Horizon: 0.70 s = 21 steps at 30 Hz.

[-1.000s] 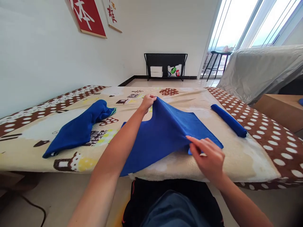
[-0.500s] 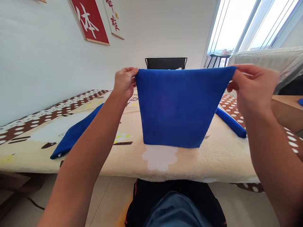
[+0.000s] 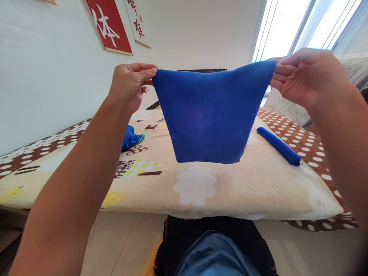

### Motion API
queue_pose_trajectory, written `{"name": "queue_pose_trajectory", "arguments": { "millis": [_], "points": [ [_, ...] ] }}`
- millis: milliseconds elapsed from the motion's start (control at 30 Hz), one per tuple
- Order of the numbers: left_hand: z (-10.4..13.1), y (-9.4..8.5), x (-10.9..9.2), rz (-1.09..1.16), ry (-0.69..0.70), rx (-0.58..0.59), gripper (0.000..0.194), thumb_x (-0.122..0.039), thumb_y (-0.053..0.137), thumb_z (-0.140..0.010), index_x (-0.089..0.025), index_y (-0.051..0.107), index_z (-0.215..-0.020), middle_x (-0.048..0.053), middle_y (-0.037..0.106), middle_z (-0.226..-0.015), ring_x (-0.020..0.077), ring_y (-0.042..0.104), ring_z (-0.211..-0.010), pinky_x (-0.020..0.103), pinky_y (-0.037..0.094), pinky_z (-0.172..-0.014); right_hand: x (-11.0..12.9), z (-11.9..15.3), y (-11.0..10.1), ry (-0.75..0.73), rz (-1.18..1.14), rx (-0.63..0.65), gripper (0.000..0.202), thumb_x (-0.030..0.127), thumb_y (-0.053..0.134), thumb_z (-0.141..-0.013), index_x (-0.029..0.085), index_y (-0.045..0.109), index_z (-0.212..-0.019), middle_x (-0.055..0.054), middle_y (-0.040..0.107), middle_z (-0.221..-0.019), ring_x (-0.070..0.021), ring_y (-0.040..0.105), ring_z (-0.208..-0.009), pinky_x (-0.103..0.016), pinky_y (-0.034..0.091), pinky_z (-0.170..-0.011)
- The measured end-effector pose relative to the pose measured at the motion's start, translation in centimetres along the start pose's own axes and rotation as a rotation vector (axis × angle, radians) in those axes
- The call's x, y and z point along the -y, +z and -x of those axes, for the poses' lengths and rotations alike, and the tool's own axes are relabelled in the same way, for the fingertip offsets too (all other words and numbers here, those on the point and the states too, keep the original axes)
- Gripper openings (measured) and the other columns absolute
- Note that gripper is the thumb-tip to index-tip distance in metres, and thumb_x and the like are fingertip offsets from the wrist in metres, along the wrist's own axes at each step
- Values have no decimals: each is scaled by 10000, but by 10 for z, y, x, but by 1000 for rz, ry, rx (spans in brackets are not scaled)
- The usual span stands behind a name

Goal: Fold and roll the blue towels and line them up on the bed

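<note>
So over the plush cartoon-print blanket (image 3: 253, 188) there's this blue towel (image 3: 207, 115) held up by its top corners, one pinched in the left hand (image 3: 129, 84), the other in the right hand (image 3: 309, 76), and honestly if either pinch slips, that side could flop down creased.

Between our left hand (image 3: 128, 86) and right hand (image 3: 306, 78) we see a towel (image 3: 211, 117) of matt, soft-looking fabric. Below both hands, the blanket (image 3: 258, 191) looks plush and fuzzy; beyond the right hand, the cover (image 3: 283, 109) seems glossy, wrinkled plastic.
</note>
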<state>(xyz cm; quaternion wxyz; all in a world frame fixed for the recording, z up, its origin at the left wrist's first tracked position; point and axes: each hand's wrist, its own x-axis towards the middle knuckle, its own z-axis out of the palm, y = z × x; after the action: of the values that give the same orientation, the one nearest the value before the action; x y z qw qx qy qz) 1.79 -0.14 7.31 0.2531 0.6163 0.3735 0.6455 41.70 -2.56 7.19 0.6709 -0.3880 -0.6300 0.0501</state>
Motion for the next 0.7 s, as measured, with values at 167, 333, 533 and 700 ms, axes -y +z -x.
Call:
{"name": "queue_pose_trajectory", "arguments": {
  "millis": [167, 333, 533, 700],
  "points": [
    [4, -18, -13, -134, 136, 120, 190, -196, 777, -776, -150, 750, -958, 11, 669, -794, 97, 579, -721, 299, 394, -775, 7, 6, -3, 241, -273, 164, 328, 158, 754, -761, 24, 674, -1049, -83, 740, -945, -114, 695, -868, -273, 504, -660],
    [3, -30, -20, -274, 215, 148, 250, -231, 761, -794, -102, 724, -1005, -13, 640, -774, 149, 642, -848, 413, 372, -923, 2, 5, -2, 72, -141, 155, 351, 223, 792, -728, 15, 700, -996, -75, 733, -871, -109, 689, -800, -292, 517, -656],
    [1, -32, -15, -167, 188, 158, 267, -218, 780, -803, -91, 734, -1033, 5, 653, -791, 120, 612, -787, 395, 382, -922, 1, 3, 6, 124, -112, 135, 156, 177, 787, -762, 90, 723, -874, -38, 717, -808, -94, 698, -789, -328, 550, -697],
    [0, -34, -8, -178, 135, 140, 240, -219, 778, -816, -86, 718, -1007, 19, 648, -815, 145, 621, -867, 394, 386, -931, -1, 2, 10, 186, -89, 126, 52, 159, 730, -805, 127, 718, -845, -11, 718, -796, -69, 695, -801, -310, 513, -670]
  ]
}}
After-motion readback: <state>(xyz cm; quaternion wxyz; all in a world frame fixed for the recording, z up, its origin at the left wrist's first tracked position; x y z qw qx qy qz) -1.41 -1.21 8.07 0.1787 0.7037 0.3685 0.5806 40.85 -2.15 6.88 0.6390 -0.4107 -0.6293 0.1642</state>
